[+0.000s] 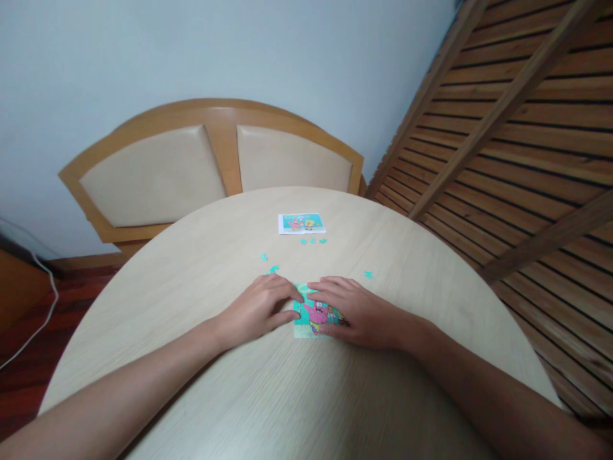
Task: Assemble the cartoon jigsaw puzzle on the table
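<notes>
A partly joined jigsaw puzzle [316, 314] with a pink cartoon figure on a teal ground lies flat on the table in front of me. My left hand [262, 308] rests at its left edge, thumb and fingers apart, fingertips touching that side. Over the right part of the puzzle lies my right hand [357, 313], its fingers spread and covering some of the picture. I see no piece held in either hand. Close beyond my left hand are loose teal puzzle pieces [274, 269], one partly hidden by the fingers.
A picture card [302, 223] with a similar cartoon lies farther back, with a row of loose pieces [313, 241] before it. Single pieces sit at left [264, 257] and right [368, 275]. Beyond the round table [191, 396] stands a padded wooden bench [225, 115]; slatted wood [517, 140] rises at right.
</notes>
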The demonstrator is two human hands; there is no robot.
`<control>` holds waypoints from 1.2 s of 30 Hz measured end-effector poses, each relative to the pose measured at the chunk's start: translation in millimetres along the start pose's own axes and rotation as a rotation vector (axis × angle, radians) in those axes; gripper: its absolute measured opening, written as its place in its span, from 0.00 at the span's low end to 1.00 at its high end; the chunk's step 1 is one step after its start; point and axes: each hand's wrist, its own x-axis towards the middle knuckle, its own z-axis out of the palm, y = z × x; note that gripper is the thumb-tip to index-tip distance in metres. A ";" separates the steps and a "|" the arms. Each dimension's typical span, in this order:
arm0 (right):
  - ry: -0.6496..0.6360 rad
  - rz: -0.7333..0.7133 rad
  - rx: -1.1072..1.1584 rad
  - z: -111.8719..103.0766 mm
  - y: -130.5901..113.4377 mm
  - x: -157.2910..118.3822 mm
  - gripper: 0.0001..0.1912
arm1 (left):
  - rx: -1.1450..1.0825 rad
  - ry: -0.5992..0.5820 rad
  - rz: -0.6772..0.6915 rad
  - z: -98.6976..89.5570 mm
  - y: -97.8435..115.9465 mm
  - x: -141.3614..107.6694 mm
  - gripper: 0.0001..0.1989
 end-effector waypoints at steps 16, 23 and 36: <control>0.005 -0.012 -0.008 0.2 0.6 -0.3 0.30 | 0.144 -0.105 0.206 -18.9 -2.3 0.1 0.10; 0.016 -0.016 0.013 1.6 1.9 -0.5 0.30 | 0.212 -0.123 0.284 -22.6 -3.4 -0.6 0.12; 0.012 -0.014 0.015 0.3 1.2 -1.5 0.31 | 0.236 -0.164 0.307 -26.0 -0.9 1.0 0.13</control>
